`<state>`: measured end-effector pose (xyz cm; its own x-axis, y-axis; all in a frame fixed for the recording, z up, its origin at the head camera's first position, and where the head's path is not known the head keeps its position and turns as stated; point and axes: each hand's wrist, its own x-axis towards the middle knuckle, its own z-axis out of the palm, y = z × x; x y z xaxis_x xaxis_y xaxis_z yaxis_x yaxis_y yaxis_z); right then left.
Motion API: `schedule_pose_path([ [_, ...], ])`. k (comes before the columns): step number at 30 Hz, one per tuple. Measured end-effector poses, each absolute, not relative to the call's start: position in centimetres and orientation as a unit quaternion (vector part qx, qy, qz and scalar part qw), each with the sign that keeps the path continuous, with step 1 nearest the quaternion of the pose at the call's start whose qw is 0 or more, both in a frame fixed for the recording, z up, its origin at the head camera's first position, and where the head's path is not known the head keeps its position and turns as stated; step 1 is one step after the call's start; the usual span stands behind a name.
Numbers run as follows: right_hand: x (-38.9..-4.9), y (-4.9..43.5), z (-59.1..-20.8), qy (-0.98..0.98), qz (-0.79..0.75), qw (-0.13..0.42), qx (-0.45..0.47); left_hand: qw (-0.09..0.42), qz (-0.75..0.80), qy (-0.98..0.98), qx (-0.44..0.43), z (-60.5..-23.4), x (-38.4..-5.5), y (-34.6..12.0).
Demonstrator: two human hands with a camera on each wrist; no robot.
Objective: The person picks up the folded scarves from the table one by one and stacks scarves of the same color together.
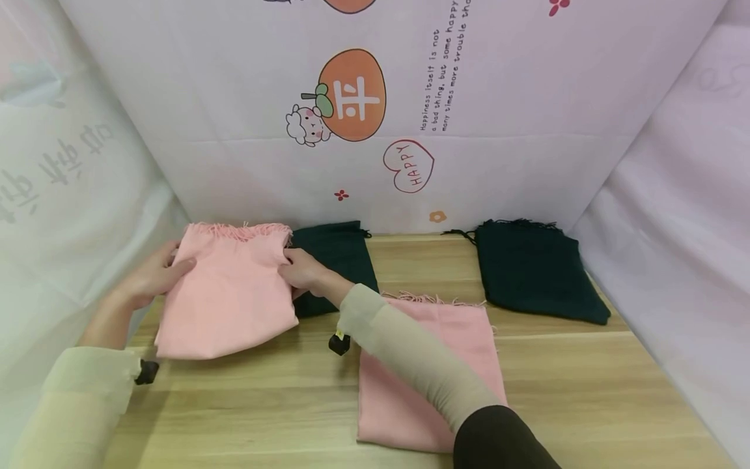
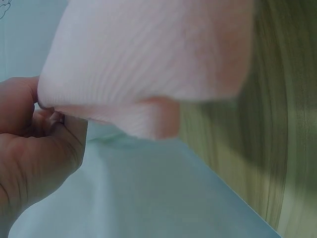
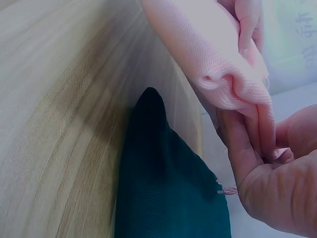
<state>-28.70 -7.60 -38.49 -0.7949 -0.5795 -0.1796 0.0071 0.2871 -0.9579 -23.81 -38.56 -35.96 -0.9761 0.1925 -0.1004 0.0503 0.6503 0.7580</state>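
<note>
A folded pink scarf (image 1: 231,293) with a fringed far edge is held raised at the left of the table in the head view. My left hand (image 1: 155,273) grips its left edge, thumb on top and fingers beneath. On the opposite edge, my right hand (image 1: 306,270) pinches the folded layers, which bunch up between thumb and fingers in the right wrist view (image 3: 247,96). Partly hidden behind the raised scarf, a folded dark green scarf (image 1: 342,257) lies on the table. The left wrist view shows the pink cloth (image 2: 148,54) hanging over the wood, its near part blurred.
A second folded pink scarf (image 1: 433,384) lies at the front middle, partly under my right forearm. Another folded dark green scarf (image 1: 533,270) lies at the back right. White printed cloth (image 1: 498,130) walls the wooden table (image 1: 586,391) at the back and both sides.
</note>
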Motion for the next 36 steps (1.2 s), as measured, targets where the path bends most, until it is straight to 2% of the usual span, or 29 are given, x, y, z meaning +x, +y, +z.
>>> schedule_pose_path([
  [36, -28.5, -3.9, -36.2, 0.777, -0.542, 0.256, -0.191, 0.095, 0.465, 0.877, 0.08, -33.9, -23.5, -35.8],
])
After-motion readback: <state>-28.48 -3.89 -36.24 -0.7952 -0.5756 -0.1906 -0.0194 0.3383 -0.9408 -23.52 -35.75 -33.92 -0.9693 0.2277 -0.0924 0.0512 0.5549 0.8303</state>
